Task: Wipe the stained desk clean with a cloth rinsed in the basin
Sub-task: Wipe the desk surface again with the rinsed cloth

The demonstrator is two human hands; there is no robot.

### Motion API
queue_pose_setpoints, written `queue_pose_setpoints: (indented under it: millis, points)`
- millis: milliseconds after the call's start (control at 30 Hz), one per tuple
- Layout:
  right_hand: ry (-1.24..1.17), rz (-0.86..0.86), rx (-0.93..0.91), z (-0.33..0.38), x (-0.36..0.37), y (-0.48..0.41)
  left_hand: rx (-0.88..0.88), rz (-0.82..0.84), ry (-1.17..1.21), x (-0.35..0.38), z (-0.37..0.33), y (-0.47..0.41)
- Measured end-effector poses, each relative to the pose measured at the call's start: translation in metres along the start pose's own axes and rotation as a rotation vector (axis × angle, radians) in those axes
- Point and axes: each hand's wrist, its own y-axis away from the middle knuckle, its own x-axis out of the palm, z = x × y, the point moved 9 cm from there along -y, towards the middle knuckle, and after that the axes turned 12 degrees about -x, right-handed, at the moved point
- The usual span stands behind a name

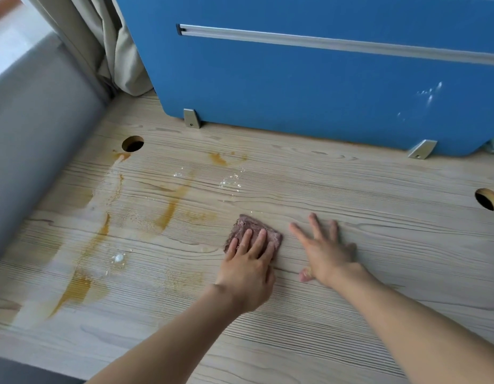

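Observation:
A folded brownish-purple cloth (250, 225) lies flat on the pale wood-grain desk (351, 189). My left hand (248, 268) presses down on it with straight fingers. My right hand (325, 250) rests flat on the bare desk just right of the cloth, fingers spread. Orange-brown stains (171, 206) streak the desk's left half, with a heavier patch (76, 289) near the front left. White specks and wet spots (230, 182) lie among the stains. No basin is in view.
A blue partition panel (309, 73) stands on metal brackets along the desk's back edge. Cable holes sit at the back left (132, 143) and far right (487, 199). A grey wall surface (32, 134) bounds the left side, with a beige curtain (110, 45) behind.

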Motion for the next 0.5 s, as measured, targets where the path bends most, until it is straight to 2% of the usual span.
queue_pose_setpoints:
  millis: [67, 200, 367, 500]
  points:
    - [0.005, -0.001, -0.001, -0.001, -0.001, 0.000, 0.008, -0.012, -0.004, -0.004, 0.009, -0.006]
    - [-0.002, 0.006, 0.008, -0.001, 0.000, -0.001, -0.121, -0.010, 0.073, -0.015, 0.017, -0.027]
    - [-0.005, 0.006, 0.027, -0.003, 0.002, -0.003, 0.049, -0.005, -0.030, -0.005, 0.002, -0.011]
    - [-0.005, 0.009, 0.042, -0.003, 0.003, -0.003, 0.032, -0.029, 0.008, -0.015, 0.009, -0.027]
